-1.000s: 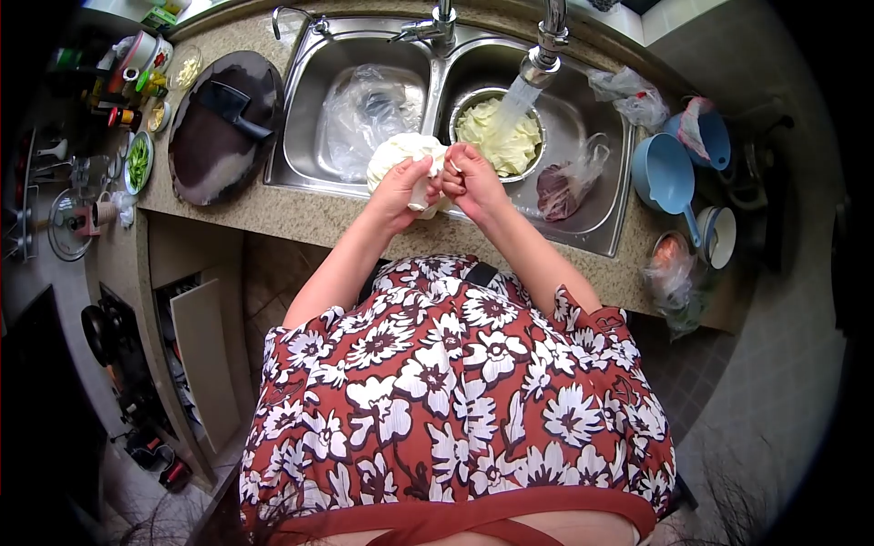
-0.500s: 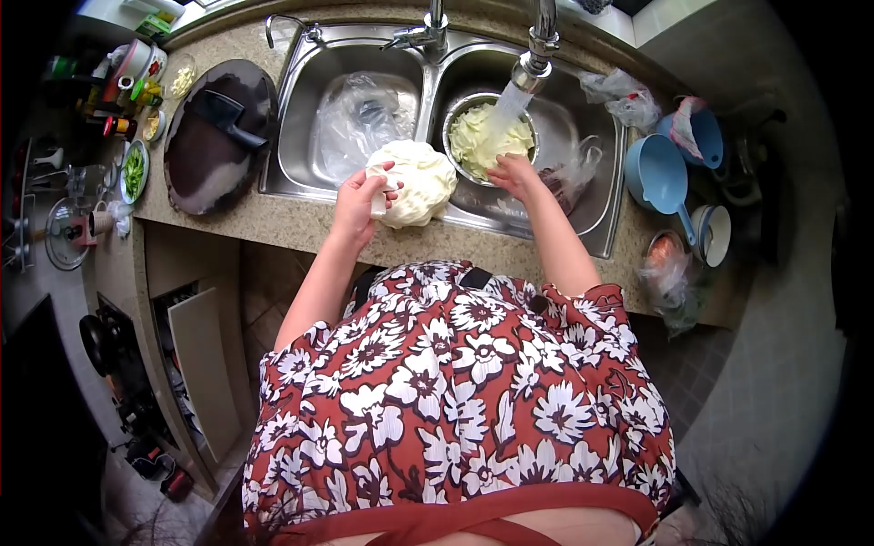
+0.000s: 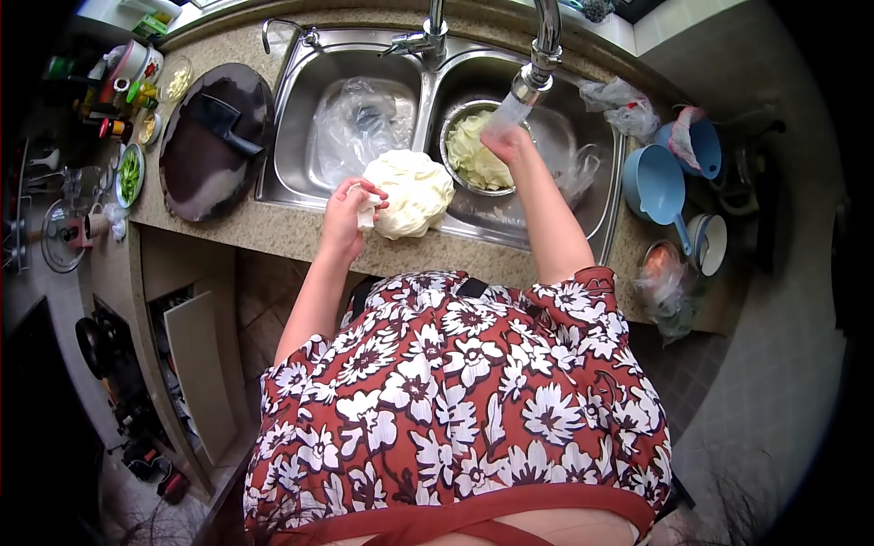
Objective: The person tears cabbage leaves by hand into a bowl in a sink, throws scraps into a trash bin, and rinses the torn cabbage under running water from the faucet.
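A pale cabbage head (image 3: pixel 410 196) rests on the counter's front edge against the sink divider. Just left of it, my left hand (image 3: pixel 349 217) is closed on a small whitish cabbage piece (image 3: pixel 367 218). In the right basin stands a metal bowl (image 3: pixel 492 192) full of torn cabbage leaves (image 3: pixel 473 155). Above the bowl's right side, my right hand (image 3: pixel 510 144) is under the stream from the faucet (image 3: pixel 532 84). Water and the turn of the hand hide its fingers, so their pose is unclear.
A clear plastic bag (image 3: pixel 355 132) lies in the left basin. Left of the sink, a cleaver (image 3: pixel 223 126) rests on a dark round board (image 3: pixel 187 168). A plate of chopped greens (image 3: pixel 130 173) is farther left. Blue strainers (image 3: pixel 655 182) and bagged food (image 3: pixel 663 273) sit at right.
My right hand has lifted from the bowl's near rim up into the water stream. My left hand has shifted slightly down and left, with the cabbage piece still in it.
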Tool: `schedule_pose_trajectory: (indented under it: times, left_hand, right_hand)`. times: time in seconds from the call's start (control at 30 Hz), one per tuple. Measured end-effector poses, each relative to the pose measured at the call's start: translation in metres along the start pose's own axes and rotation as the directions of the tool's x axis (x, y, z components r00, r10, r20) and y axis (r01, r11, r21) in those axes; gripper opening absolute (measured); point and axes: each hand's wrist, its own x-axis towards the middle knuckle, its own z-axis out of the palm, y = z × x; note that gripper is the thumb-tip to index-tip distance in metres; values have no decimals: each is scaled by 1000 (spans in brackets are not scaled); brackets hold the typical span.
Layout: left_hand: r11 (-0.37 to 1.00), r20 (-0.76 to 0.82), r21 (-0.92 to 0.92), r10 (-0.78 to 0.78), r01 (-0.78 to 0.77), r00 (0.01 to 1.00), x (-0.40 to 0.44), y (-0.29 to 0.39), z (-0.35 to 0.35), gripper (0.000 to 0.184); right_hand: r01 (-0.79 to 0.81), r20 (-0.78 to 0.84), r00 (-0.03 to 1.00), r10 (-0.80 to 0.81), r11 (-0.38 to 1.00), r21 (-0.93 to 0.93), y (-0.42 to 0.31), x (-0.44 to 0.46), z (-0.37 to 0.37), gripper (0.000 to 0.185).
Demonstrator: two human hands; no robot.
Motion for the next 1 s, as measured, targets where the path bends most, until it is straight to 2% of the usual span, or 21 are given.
schedule_pose_trajectory:
  times: [0.07,0.1,0.13,0.17,0.2,0.23,0.27,0.3,0.37,0.4,0.47,0.5,0.57,0.7,0.73,0.8,1.0]
  left_hand:
    - [1000,1,-22,16,-16,1000,0,3,1,11]
    - [1000,-46,0,30,-30,998,-2,9,4,10]
    - [999,-93,21,46,-45,995,-2,14,5,10]
    - [999,-95,18,48,-47,994,0,17,4,10]
    - [992,-69,97,85,-78,994,4,22,1,13]
    - [978,-39,176,119,-111,992,9,26,0,16]
    - [978,-39,174,120,-111,992,15,31,0,16]
    - [972,-35,197,137,-127,990,22,37,2,19]
    - [957,-5,236,174,-168,985,43,47,3,26]
    - [957,-2,238,171,-166,985,52,53,8,26]
    - [933,-3,291,223,-213,975,69,68,20,31]
    - [932,1,294,222,-212,975,80,73,24,31]
    - [926,-21,283,268,-251,963,102,84,32,42]
    - [938,-62,253,262,-239,963,135,99,51,53]
    - [937,-61,256,261,-238,963,143,104,55,53]
    - [953,-88,293,107,-77,990,154,110,63,46]
    - [923,-139,378,133,-71,981,157,118,74,35]
  right_hand:
    - [-3,151,988,-10,996,85,7,21,-16,7]
    - [-4,152,988,-8,997,81,9,24,-20,7]
    - [-82,111,991,69,990,117,12,23,-26,4]
    - [-158,72,986,148,975,155,15,23,-31,5]
    - [-158,74,986,149,976,151,16,27,-39,5]
    - [-221,106,973,206,961,166,17,30,-47,5]
    - [-283,138,956,261,942,181,18,34,-55,7]
    - [-282,137,956,260,943,180,15,24,-47,7]
    - [-131,2,991,132,986,106,7,-5,-14,13]
    - [-130,-1,991,131,985,110,3,-11,-8,13]
    - [-124,8,992,126,984,-126,-4,-19,1,38]
    - [-122,7,992,124,985,-121,-8,-28,8,38]
    - [-142,-46,989,138,987,-81,-12,-49,20,40]
    - [-156,-65,986,151,984,-81,-3,-45,7,40]
    - [-147,-77,987,140,985,-91,-1,-48,5,35]
    - [-149,-98,985,139,984,-97,5,-46,0,31]
    - [-137,8,990,139,983,-125,13,-43,-32,26]
